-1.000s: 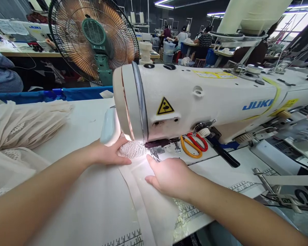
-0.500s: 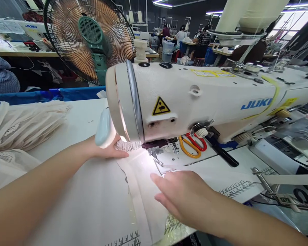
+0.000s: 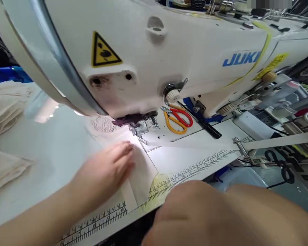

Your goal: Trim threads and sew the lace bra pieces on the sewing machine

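My left hand rests on a pale fabric piece just in front of the presser foot. Its fingers are curled together on the cloth. Behind the foot, a lace part lies under the head of the white sewing machine. My right hand is low in the view, by the table's front edge; its fingers are out of sight. A narrow white strip runs from a metal guide bar toward the foot.
Red and yellow-handled scissors and a black-handled tool lie on the machine bed. Crumpled sheer fabric is at far left. A printed ruler follows the table's front edge.
The view has moved closer to the machine. My left hand has come from beside the needle area to the front of the fabric. My right hand has left the cloth and dropped lower.
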`<state>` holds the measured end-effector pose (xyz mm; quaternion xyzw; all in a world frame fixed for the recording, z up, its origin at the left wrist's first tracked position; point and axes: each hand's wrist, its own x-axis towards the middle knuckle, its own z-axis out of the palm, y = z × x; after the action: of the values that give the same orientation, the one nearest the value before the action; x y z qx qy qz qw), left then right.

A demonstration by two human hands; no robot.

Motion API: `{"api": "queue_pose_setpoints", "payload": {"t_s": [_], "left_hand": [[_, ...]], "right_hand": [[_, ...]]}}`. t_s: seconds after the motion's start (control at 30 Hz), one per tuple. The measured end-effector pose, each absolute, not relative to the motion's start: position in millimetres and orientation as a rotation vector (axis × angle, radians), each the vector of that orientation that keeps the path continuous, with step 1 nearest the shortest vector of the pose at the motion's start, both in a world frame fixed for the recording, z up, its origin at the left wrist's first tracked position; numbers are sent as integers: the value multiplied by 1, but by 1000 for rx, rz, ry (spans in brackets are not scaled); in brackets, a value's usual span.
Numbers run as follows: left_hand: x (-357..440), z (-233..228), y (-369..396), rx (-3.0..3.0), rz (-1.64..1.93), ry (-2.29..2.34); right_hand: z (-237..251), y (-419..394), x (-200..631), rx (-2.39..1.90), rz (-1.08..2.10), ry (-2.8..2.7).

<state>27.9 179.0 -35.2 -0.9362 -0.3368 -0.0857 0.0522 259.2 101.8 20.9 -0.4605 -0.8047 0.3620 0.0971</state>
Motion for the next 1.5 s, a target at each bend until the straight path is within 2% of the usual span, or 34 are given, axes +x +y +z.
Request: {"api": "queue_pose_setpoints", "payload": {"t_s": [0.07,0.2,0.27,0.4,0.63,1.1,1.5], "left_hand": [[35,-46,160,-2891,-283,-873],[34,-56,150,-2981,-171,-801],[30,-55,154,-2963,-182,-803],[23,-49,165,-2930,-216,-718],[19,-46,176,-2928,-384,-536],[4,-53,198,-2952,-330,-504],[-3,-52,223,-2852,-297,-451]], "right_hand": [[17,113,247,-1148,972,-2563],[-12,134,246,-1141,510,-2818],[-30,139,252,-1144,414,-2869],[-49,144,254,-1116,368,-2871],[-51,155,242,-1128,272,-2858],[-39,179,223,-1300,201,-3034],[-6,192,191,-1749,401,-3252]]}}
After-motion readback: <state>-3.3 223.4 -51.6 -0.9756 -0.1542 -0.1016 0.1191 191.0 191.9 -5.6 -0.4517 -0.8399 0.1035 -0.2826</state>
